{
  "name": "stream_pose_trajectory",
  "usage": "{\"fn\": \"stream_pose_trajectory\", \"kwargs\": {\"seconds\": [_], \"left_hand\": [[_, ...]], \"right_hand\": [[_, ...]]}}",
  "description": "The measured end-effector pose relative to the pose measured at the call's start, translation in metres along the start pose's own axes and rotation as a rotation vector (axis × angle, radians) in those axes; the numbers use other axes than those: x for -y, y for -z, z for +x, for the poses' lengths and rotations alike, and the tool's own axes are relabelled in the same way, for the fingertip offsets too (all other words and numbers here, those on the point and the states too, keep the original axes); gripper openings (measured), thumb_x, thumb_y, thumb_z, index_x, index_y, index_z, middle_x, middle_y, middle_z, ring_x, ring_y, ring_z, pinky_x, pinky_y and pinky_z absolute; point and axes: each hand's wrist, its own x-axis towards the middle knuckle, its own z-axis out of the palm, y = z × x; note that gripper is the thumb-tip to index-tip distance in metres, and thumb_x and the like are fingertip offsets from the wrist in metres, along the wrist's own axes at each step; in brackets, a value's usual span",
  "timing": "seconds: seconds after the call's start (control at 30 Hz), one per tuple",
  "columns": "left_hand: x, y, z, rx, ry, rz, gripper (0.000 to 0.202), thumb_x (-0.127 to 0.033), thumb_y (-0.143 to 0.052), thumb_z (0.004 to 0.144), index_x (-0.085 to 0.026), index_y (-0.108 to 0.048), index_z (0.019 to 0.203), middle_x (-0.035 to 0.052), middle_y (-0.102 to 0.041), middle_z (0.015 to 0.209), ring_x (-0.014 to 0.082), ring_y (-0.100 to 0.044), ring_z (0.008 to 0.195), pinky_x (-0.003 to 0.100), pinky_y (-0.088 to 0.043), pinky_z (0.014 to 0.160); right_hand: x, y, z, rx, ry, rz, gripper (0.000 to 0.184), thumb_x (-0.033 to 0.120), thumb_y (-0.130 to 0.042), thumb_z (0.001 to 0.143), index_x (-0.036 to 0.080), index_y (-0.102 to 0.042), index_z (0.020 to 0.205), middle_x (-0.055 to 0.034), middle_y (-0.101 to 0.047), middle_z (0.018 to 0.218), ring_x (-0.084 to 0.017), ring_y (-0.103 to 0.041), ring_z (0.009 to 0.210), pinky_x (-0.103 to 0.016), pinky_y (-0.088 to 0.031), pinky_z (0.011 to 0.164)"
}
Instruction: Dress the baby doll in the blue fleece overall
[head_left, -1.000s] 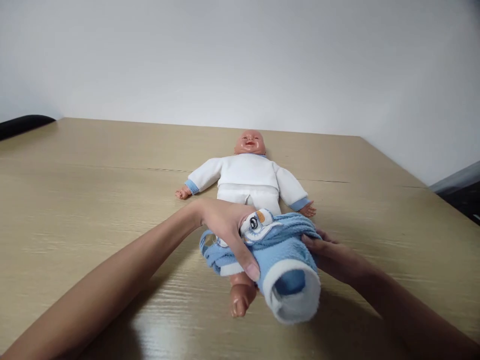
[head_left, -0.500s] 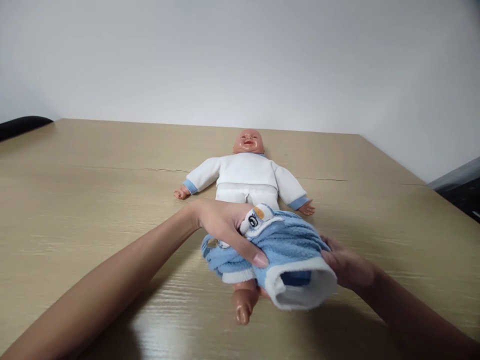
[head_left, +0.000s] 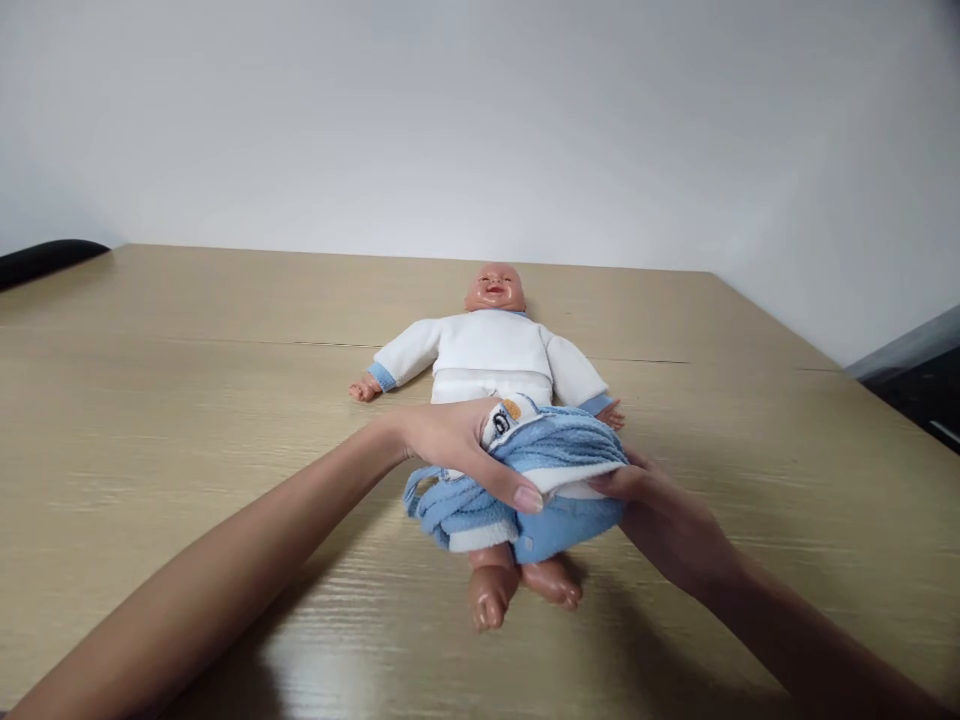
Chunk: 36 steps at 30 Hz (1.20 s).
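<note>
A baby doll (head_left: 491, 345) in a white top with blue cuffs lies on its back, head away from me. Bunched around its lower legs is a blue terry garment (head_left: 570, 440) with white trim and an embroidered eye and orange beak. My left hand (head_left: 461, 445) grips the garment's middle, thumb pressed on the cloth and the other fingers hidden. At the right, my right hand (head_left: 652, 505) holds the white-edged opening, its thumb at the rim. Both doll feet (head_left: 491, 595) stick out below the cloth, the left one in view inside a white cuff.
The doll lies on a light wooden table (head_left: 187, 420) with a seam across it. Behind the table stands a pale wall (head_left: 450, 130). Dark objects show past the left edge (head_left: 52, 260) and the right edge (head_left: 922, 390).
The garment's white-edged opening has been pushed up and back toward the doll, and the second foot now shows. My right hand moved up and left with it. My left hand stays about the same.
</note>
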Motion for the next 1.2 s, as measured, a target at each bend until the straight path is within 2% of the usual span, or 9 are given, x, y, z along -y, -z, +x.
{"fn": "stream_pose_trajectory", "kwargs": {"seconds": [0.2,0.33,0.53,0.67,0.73,0.83,0.97,1.07,1.2], "left_hand": [[0.002,0.004,-0.005,0.053,-0.043,0.057,0.029,-0.036,-0.087,0.093,-0.02,-0.083,0.117,0.0073,-0.083,0.118,0.0231,-0.077,0.113,0.034,-0.06,0.11],[0.007,0.007,-0.006,0.07,-0.083,0.004,0.018,-0.032,-0.087,0.093,-0.019,-0.085,0.105,0.0056,-0.084,0.104,0.0201,-0.078,0.101,0.031,-0.06,0.105],[-0.002,-0.01,0.001,0.024,-0.083,0.093,0.054,-0.021,-0.092,0.082,-0.025,-0.077,0.135,0.0038,-0.079,0.135,0.0243,-0.073,0.128,0.034,-0.054,0.117],[-0.01,-0.022,0.005,-0.074,-0.104,0.279,0.022,-0.016,-0.074,0.087,-0.019,-0.077,0.109,0.0025,-0.08,0.114,0.0238,-0.073,0.114,0.035,-0.056,0.108],[-0.012,-0.024,0.005,-0.116,-0.065,0.344,0.011,-0.016,-0.068,0.088,-0.018,-0.073,0.098,0.001,-0.077,0.101,0.0217,-0.072,0.1,0.033,-0.058,0.095],[-0.015,-0.027,0.002,-0.115,0.024,0.429,0.009,-0.023,-0.068,0.09,-0.019,-0.069,0.098,0.0017,-0.077,0.103,0.0212,-0.071,0.096,0.032,-0.057,0.088],[-0.022,-0.036,-0.001,-0.106,0.167,0.65,0.036,-0.036,-0.073,0.088,-0.019,-0.071,0.119,0.0061,-0.079,0.111,0.0252,-0.074,0.098,0.035,-0.056,0.088],[-0.025,-0.046,-0.003,-0.162,0.341,0.91,0.071,-0.046,-0.074,0.082,-0.018,-0.062,0.146,0.0145,-0.079,0.118,0.035,-0.075,0.106,0.04,-0.054,0.083],[-0.023,-0.061,-0.002,-0.164,0.419,1.078,0.07,-0.044,-0.074,0.081,-0.022,-0.062,0.146,0.0123,-0.079,0.105,0.0348,-0.074,0.09,0.037,-0.046,0.068]], "right_hand": [[0.003,-0.009,-0.015,0.14,0.074,0.005,0.025,0.034,-0.086,0.089,0.03,-0.082,0.114,-0.002,-0.08,0.101,-0.026,-0.072,0.1,-0.038,-0.057,0.1],[0.001,-0.004,-0.02,0.327,0.006,-0.053,0.044,0.041,-0.089,0.087,0.029,-0.077,0.127,-0.0017,-0.078,0.094,-0.023,-0.069,0.077,-0.039,-0.06,0.085],[-0.002,-0.018,-0.019,0.022,0.08,-0.048,0.035,0.041,-0.093,0.085,0.024,-0.079,0.113,-0.0023,-0.078,0.099,-0.022,-0.069,0.091,-0.03,-0.057,0.084],[-0.006,-0.043,-0.033,-0.17,0.071,0.018,0.034,0.051,-0.091,0.085,0.025,-0.08,0.103,-0.0026,-0.079,0.098,-0.023,-0.071,0.093,-0.029,-0.059,0.083],[-0.015,-0.055,-0.046,-0.285,0.042,-0.049,0.04,0.054,-0.091,0.085,0.026,-0.081,0.112,-0.0046,-0.081,0.106,-0.026,-0.074,0.099,-0.033,-0.062,0.087],[-0.034,-0.072,-0.063,-0.419,0.059,-0.132,0.055,0.056,-0.086,0.089,0.028,-0.075,0.135,-0.0083,-0.081,0.129,-0.033,-0.075,0.119,-0.041,-0.062,0.104],[-0.054,-0.087,-0.076,-0.522,0.086,-0.245,0.056,0.054,-0.074,0.095,0.027,-0.068,0.144,-0.0109,-0.079,0.14,-0.034,-0.074,0.129,-0.04,-0.063,0.104],[-0.065,-0.082,-0.08,-0.591,0.109,-0.46,0.048,0.055,-0.068,0.096,0.024,-0.071,0.132,-0.0122,-0.08,0.131,-0.035,-0.076,0.12,-0.04,-0.063,0.098],[-0.08,-0.057,-0.088,-0.656,0.213,-0.885,0.03,0.047,-0.064,0.092,0.024,-0.073,0.109,-0.0085,-0.078,0.098,-0.034,-0.073,0.093,-0.044,-0.056,0.085]]}}
